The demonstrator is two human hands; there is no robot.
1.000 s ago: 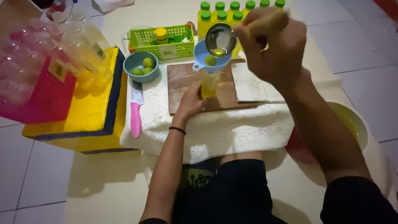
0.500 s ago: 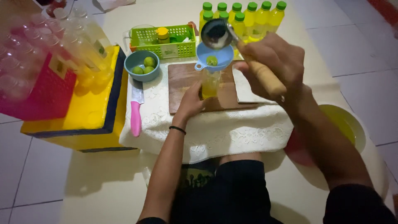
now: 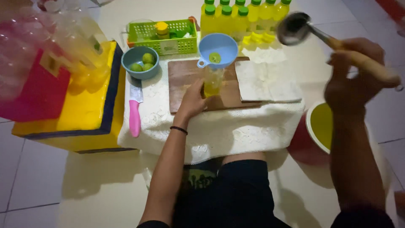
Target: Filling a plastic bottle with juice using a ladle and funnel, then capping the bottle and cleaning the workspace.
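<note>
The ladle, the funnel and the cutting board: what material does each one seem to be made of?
The round-bowled ladle in the right hand looks like dull grey metal with a pale wooden handle, though it is blurred. The light blue funnel looks like smooth matte plastic, judging by its even colour. The brown rectangular cutting board looks like wood: darker streaks, no gloss.

Both hands [image 3: 192, 101] closed, right [image 3: 352, 80] raised

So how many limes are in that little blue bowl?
3 whole limes sit together in the blue bowl, left of the cutting board. More may be hidden beneath them. A separate lime slice lies in the funnel.
</note>
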